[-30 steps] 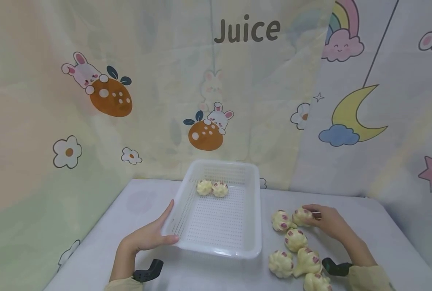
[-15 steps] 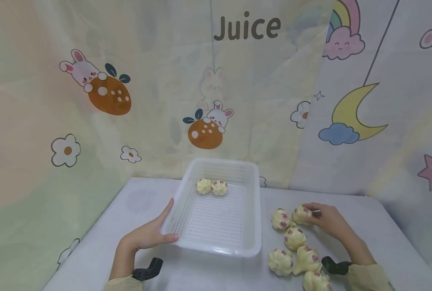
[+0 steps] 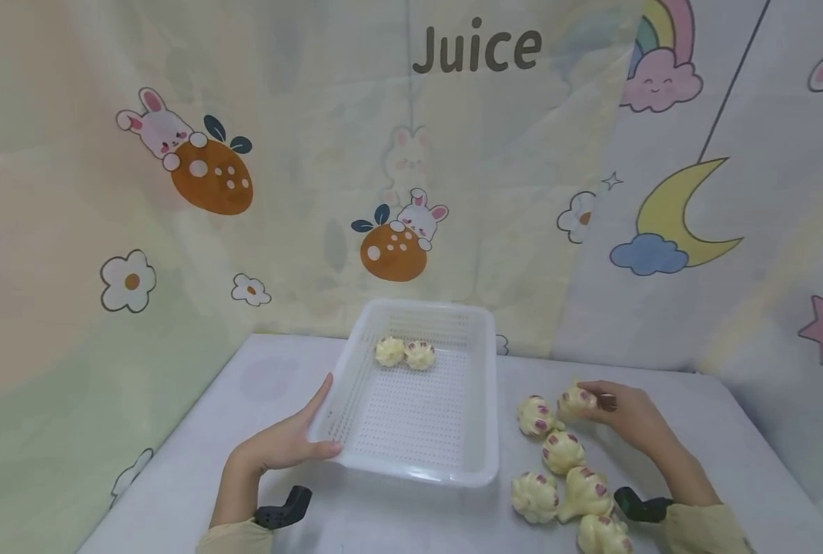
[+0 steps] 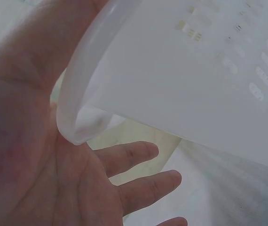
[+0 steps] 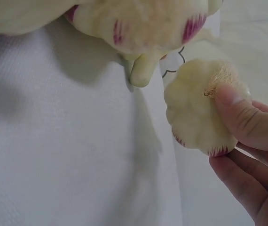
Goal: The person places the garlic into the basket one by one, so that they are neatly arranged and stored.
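Note:
A white plastic basket stands on the table with two garlic bulbs inside, by its far left corner. My left hand holds the basket's near left rim, thumb over the edge; in the left wrist view its other fingers extend beneath the rim. To the right of the basket, my right hand pinches a garlic bulb between thumb and fingers. The right wrist view shows this bulb's root tuft under the thumb. Several other garlic bulbs lie close together nearer me.
The white-covered table reaches back to a cartoon-printed curtain. The basket's right wall stands between the inside of the basket and the loose bulbs.
The bulb in my right hand has turned slightly, its stem end now pointing up, and the hand has shifted a little. My left hand keeps its hold on the basket.

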Tool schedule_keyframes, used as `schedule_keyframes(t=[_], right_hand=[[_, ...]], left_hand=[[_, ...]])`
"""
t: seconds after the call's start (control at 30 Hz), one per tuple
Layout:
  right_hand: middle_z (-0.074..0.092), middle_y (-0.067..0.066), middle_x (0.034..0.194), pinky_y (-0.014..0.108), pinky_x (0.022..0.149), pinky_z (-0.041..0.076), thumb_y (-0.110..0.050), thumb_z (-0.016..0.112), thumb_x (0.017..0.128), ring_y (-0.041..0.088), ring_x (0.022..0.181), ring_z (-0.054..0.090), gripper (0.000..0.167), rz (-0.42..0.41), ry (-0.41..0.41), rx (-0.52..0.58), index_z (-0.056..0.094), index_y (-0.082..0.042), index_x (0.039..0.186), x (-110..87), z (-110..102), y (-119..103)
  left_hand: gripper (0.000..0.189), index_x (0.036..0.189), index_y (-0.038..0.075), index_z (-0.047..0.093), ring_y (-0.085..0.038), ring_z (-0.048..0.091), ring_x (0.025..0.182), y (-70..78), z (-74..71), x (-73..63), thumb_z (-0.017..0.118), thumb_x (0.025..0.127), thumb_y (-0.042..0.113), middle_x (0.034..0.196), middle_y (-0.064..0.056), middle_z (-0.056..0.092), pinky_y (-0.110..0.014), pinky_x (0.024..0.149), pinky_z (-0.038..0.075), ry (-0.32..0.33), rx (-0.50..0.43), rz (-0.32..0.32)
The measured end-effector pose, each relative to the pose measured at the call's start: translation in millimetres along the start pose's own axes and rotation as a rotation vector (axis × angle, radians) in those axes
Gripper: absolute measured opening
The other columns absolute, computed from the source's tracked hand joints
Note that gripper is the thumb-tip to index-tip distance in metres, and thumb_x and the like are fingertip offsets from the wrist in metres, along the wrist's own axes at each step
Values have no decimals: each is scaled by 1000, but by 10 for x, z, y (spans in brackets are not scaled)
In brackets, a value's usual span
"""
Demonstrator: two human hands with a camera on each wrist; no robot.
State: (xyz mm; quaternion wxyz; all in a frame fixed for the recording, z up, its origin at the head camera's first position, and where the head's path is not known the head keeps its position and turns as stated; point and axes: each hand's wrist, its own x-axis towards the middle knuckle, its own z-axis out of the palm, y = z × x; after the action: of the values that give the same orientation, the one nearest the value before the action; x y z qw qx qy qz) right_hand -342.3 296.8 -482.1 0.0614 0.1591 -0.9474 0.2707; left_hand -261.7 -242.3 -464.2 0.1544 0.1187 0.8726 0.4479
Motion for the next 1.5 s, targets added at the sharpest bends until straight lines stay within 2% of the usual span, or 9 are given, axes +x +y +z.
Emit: schedule_keyframes(t=[0.43, 0.87, 1.03, 1.23, 1.5], right_hand=[[68, 20, 111, 45, 76, 54, -28, 78, 76, 36, 97, 66, 52, 15, 50, -18, 64, -6, 121, -15, -95, -54], [66, 20, 115, 41, 75, 54, -24, 78, 76, 36, 98, 66, 52, 12, 101, -19, 63, -5, 121, -70, -201, -177], [65, 21, 117, 41, 75, 54, -26, 79, 75, 37, 100, 66, 53, 5, 108, 0, 62, -5, 122, -90, -221, -221], [63, 21, 121, 44, 78, 54, -27, 78, 77, 38, 103, 64, 56, 41, 88, 15, 60, -6, 125, -116, -242, -317], [63, 20, 123, 43, 79, 54, -27, 78, 77, 38, 104, 64, 56, 34, 101, 25, 60, -8, 126, -152, -290, -446]], left_hand=[[112, 151, 29, -16, -31, 26, 142, 9, -1, 8, 72, 82, 32, 159, -13, 12, -54, 108, 25, -7, -2, -12], [111, 151, 28, -14, -31, 27, 141, 15, -5, -6, 72, 82, 32, 158, -15, 16, -55, 109, 24, 5, 14, -15], [111, 152, 25, -15, -33, 30, 139, 41, -5, -38, 72, 83, 33, 157, -20, 19, -54, 108, 26, 2, 37, 1], [110, 151, 28, -15, -32, 26, 141, 32, 1, -17, 71, 83, 34, 159, -16, 13, -55, 110, 24, -5, 22, -16], [110, 152, 26, -14, -32, 24, 142, 25, -5, -12, 72, 83, 33, 159, -16, 11, -55, 111, 21, -8, 10, -18]])
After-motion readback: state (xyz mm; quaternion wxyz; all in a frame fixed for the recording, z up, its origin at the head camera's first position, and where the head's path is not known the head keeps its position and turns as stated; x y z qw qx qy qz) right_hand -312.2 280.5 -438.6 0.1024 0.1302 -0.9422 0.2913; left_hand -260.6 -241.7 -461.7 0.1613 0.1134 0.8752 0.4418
